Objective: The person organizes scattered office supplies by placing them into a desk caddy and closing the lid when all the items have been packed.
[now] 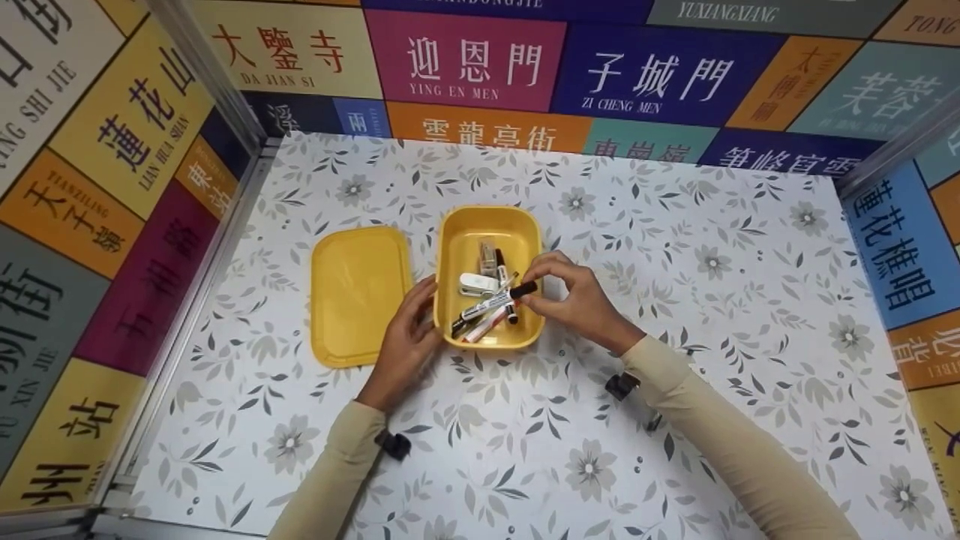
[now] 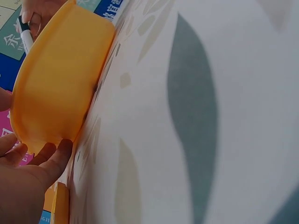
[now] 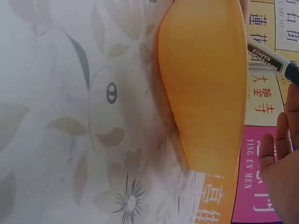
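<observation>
Right hand (image 1: 571,294) pinching whiteboard marker (image 1: 490,304) over yellow box (image 1: 447,247).
Thumb and fingers clamped on black cap (image 1: 525,288); marker slants toward box's near-left corner. Left hand (image 1: 409,334) loose, touching box's left wall. Box nearer left edge of desk (image 1: 517,420) than right; yellow lid (image 1: 360,296) beside it.

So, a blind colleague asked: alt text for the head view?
A right hand pinches a black-capped marker over a yellow box holding more markers; the left hand touches the box, beside a yellow lid on a floral tabletop.
</observation>
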A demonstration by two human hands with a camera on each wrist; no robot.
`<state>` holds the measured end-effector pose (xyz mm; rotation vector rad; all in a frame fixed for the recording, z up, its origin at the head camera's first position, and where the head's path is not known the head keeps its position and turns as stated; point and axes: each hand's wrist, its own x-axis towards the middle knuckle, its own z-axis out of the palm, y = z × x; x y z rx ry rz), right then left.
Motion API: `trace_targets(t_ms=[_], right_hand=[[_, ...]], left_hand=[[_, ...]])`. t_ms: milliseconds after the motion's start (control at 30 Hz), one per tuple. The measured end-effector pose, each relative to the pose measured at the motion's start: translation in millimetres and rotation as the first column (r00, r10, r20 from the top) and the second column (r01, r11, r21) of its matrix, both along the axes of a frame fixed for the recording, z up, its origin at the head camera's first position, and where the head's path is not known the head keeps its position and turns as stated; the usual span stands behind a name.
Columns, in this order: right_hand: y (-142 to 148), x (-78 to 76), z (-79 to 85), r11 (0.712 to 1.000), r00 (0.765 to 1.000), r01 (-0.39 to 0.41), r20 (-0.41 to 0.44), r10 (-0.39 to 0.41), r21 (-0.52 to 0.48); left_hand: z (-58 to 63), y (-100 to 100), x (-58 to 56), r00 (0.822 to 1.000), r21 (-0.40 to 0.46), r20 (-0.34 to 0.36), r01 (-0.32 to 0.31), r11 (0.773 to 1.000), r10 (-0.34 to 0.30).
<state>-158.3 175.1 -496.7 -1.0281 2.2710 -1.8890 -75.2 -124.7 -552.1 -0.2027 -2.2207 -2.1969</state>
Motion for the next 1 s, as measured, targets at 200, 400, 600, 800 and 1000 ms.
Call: trace_targets(t_ms=[200, 400, 600, 800, 1000], right_hand=[[-12, -2.5, 2.5, 0.999, 0.999, 0.024, 0.024, -0.025, 0.045], [-20, -6.6, 1.8, 0.994, 0.999, 0.033, 0.036, -0.037, 0.100], [-24, -9.6, 0.0, 0.988, 0.997, 0.043, 0.060, -0.052, 0.147], [-28, -12.7, -0.8, 0.985, 0.992, 0.044, 0.107, -0.062, 0.166], [-35, -18.8, 0.2, 0.977, 0.989, 0.063, 0.116, -0.088, 0.205]], left_hand=[[-0.3, 0, 0.3, 1.000, 0.003, -0.005, 0.003, 1.000, -0.003], [-1.0, 0, 0.1, 1.000, 0.006, -0.007, 0.009, 1.000, -0.009], [0.3, 1, -0.7, 1.000, 0.014, 0.000, 0.006, 1.000, -0.006], [1.2, 1, 0.2, 1.000, 0.018, 0.013, 0.003, 1.000, -0.003], [-0.5, 0, 0.4, 1.000, 0.043, -0.010, 0.014, 0.999, -0.014]])
